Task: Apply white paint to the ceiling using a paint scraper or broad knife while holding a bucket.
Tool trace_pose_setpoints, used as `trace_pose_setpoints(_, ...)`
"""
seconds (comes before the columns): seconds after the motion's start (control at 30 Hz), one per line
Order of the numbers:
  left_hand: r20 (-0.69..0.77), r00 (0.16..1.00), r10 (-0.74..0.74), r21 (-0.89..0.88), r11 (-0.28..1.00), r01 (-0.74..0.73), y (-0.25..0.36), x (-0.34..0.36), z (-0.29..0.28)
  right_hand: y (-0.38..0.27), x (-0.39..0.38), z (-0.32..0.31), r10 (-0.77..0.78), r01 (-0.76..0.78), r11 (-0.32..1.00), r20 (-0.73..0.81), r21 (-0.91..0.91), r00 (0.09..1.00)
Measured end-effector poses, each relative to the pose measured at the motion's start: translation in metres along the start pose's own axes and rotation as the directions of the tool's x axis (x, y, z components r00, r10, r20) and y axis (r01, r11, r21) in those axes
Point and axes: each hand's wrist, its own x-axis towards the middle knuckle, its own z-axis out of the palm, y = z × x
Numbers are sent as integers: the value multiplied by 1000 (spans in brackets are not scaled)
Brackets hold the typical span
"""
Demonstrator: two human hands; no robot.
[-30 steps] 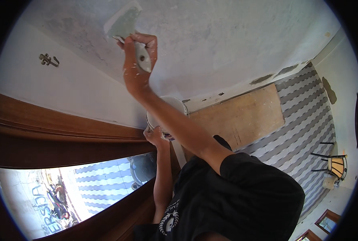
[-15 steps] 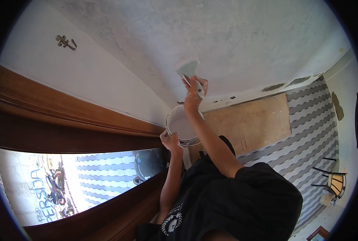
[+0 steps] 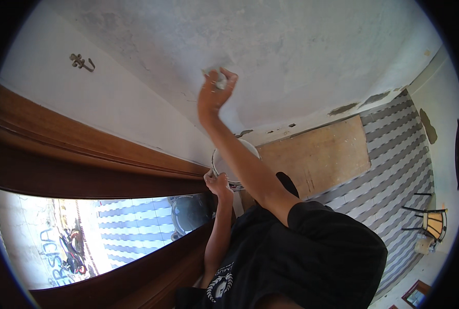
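Observation:
My right hand [image 3: 215,91], spattered with white, is closed round a pale scraper [image 3: 219,79] at the grey, mottled wall surface [image 3: 291,46]; the blade is mostly hidden behind my fingers and blurred. My right forearm crosses over a white bucket [image 3: 224,162] with pale contents. My left hand [image 3: 216,183] grips the bucket's rim on its near left side, beside the brown wooden frame [image 3: 85,129].
A brass-coloured hook [image 3: 80,62] is fixed at the upper left. A plywood board [image 3: 322,149] lies on striped floor tiles [image 3: 389,134]. A chair [image 3: 433,221] is at the far right. A bright opening [image 3: 137,226] shows tiles and clutter at lower left.
My right hand came down and right from high on the wall toward the bucket, then moved back up and left onto the wall. My left hand has stayed on the bucket.

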Motion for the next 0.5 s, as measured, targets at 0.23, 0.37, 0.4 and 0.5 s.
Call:
trace_pose_setpoints(0.23,33,999,-30,-106,994,33,21,-10,3,-94,1,63,15,-38,967,90,253,996)
trace_pose_setpoints(0.37,37,999,7,-117,993,-3,15,-6,-3,-122,6,57,24,-167,832,266,529,964)
trace_pose_setpoints(0.4,45,999,20,-163,987,-13,13,-6,-4,-126,7,53,-1,-173,790,284,588,959)
trace_pose_setpoints(0.5,68,998,13,-129,992,-4,15,-13,-3,-87,28,31,83,-214,798,248,564,965)
